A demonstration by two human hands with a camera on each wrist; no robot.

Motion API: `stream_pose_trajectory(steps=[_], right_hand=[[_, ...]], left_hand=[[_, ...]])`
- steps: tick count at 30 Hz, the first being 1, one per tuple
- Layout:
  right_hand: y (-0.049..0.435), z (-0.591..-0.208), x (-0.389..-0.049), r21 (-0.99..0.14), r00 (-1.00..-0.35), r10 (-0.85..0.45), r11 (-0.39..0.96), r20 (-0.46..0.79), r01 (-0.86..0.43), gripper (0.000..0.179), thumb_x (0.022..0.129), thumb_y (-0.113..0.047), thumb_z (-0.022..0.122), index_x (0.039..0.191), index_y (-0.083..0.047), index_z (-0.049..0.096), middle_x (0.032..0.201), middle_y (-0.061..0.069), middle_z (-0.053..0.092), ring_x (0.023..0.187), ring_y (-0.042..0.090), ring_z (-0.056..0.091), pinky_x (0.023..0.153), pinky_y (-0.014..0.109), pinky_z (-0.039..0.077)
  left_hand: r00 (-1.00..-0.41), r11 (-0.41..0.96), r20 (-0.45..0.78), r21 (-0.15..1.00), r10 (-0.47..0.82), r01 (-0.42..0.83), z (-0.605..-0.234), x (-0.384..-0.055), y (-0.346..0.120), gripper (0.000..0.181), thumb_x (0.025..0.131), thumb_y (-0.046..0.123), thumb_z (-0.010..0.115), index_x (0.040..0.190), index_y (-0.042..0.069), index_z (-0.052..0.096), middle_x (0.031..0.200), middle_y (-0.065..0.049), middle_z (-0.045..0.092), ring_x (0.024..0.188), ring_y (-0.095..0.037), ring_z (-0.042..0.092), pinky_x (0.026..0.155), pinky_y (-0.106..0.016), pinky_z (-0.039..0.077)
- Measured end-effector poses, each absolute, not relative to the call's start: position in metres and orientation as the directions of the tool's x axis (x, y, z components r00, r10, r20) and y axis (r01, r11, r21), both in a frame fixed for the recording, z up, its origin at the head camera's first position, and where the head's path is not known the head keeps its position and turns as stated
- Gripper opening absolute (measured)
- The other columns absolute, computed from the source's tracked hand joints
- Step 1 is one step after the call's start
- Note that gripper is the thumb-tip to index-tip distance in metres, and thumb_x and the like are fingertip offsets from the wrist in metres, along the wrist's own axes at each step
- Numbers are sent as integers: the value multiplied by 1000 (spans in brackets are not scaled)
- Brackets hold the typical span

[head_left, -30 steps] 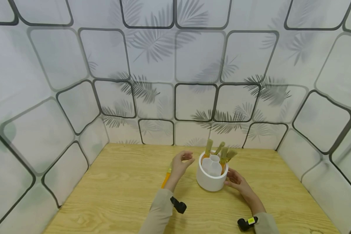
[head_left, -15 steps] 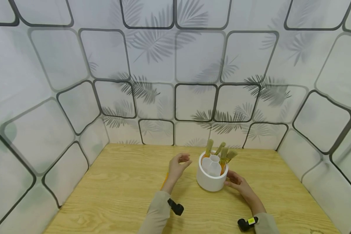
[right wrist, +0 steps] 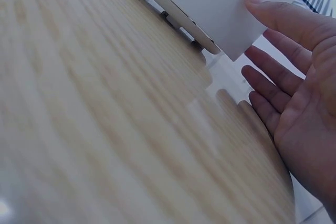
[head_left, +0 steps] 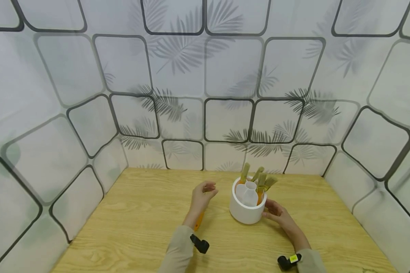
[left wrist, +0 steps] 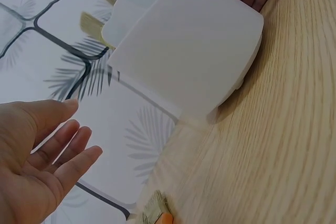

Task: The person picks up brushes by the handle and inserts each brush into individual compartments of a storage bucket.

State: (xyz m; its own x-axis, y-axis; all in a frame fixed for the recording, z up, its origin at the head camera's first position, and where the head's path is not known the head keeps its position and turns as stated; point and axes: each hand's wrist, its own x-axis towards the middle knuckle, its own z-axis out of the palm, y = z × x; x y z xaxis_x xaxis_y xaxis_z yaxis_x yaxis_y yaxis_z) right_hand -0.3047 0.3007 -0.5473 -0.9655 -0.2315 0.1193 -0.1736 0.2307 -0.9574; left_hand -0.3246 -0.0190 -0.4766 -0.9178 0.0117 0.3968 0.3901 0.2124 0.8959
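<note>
A round white organizer (head_left: 246,213) with inner compartments stands on the table, holding several paintbrushes (head_left: 261,181) with pale bristles up and orange handles down. My right hand (head_left: 280,215) rests at its right side; in the right wrist view the thumb (right wrist: 278,17) touches the white wall and the other fingers are loosely extended. To the organizer's left, apart from it, hovers my left hand (head_left: 202,196), fingers relaxed and holding nothing. Another paintbrush (head_left: 199,221) lies on the table, partly hidden behind my left wrist; its bristles (left wrist: 155,206) show in the left wrist view.
The light wood table (head_left: 140,227) meets patterned wall panels (head_left: 181,117) at the back and on both sides. Small black cameras (head_left: 200,243) are strapped to both sleeved wrists. In the right wrist view, small feet show beneath the organizer's base.
My left hand has drawn away from the organizer, leftward and slightly nearer to me, so the loose brush's handle now shows to the right of the wrist. My right hand and the organizer have stayed put.
</note>
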Motion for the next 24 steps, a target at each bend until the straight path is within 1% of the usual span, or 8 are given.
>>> stream_pose_trajectory(steps=[3,7,12,14,17,18,20,24], right_hand=[[300,-547,-304,-956,-964,-232,228,129,-183,54,88,-15,63,135,-2,41,136,19,44,111,-5,47,92,12,36],[300,-546,-303,-957,-965,-227,223,133,-184,53,88,-14,63,135,-2,41,135,17,45,111,-5,47,93,12,36],[299,-545,-303,-956,-964,-226,220,142,-193,54,87,-14,64,135,-1,41,133,13,47,110,-5,47,93,12,36],[299,-545,-303,-956,-965,-222,222,140,-190,55,87,-14,64,135,-1,41,133,13,48,110,-5,48,93,12,37],[299,-546,-304,-958,-970,-208,230,126,-174,55,86,-15,65,135,-1,42,133,15,48,109,-7,47,93,12,36],[299,-546,-304,-957,-971,-208,235,121,-170,55,86,-15,65,135,-2,42,134,16,47,109,-7,47,93,12,36],[299,-547,-305,-957,-971,-207,238,115,-164,56,86,-16,65,136,-2,42,136,18,45,109,-8,46,93,12,35],[299,-547,-305,-954,-965,-224,232,135,-188,57,87,-15,64,137,-2,40,137,20,43,109,-8,47,93,11,36]], left_hand=[[-926,214,378,903,16,372,-470,-318,-23,24,82,8,70,104,0,66,95,-19,67,88,-29,64,78,-35,53],[-926,187,376,908,30,374,-455,-304,-28,23,82,1,67,104,-6,64,97,-27,64,90,-38,62,79,-41,52],[-931,172,362,916,35,363,-451,-298,-32,23,82,-1,66,104,-8,63,98,-29,63,92,-39,61,82,-44,52],[-934,164,356,920,27,356,-457,-302,-33,23,82,-1,66,103,-7,63,98,-29,63,92,-38,60,83,-44,52],[-937,190,349,920,7,344,-472,-313,-35,22,82,3,68,103,-2,65,96,-22,65,90,-30,62,83,-39,52],[-936,194,353,918,3,347,-477,-316,-36,22,82,4,69,103,-2,65,96,-20,65,89,-28,62,82,-38,52],[-937,216,348,916,-5,339,-486,-322,-37,21,82,6,69,102,2,66,95,-17,66,88,-24,62,82,-36,53],[-944,226,330,920,3,322,-490,-322,-40,21,82,9,70,102,4,66,96,-16,66,90,-26,62,81,-34,54]])
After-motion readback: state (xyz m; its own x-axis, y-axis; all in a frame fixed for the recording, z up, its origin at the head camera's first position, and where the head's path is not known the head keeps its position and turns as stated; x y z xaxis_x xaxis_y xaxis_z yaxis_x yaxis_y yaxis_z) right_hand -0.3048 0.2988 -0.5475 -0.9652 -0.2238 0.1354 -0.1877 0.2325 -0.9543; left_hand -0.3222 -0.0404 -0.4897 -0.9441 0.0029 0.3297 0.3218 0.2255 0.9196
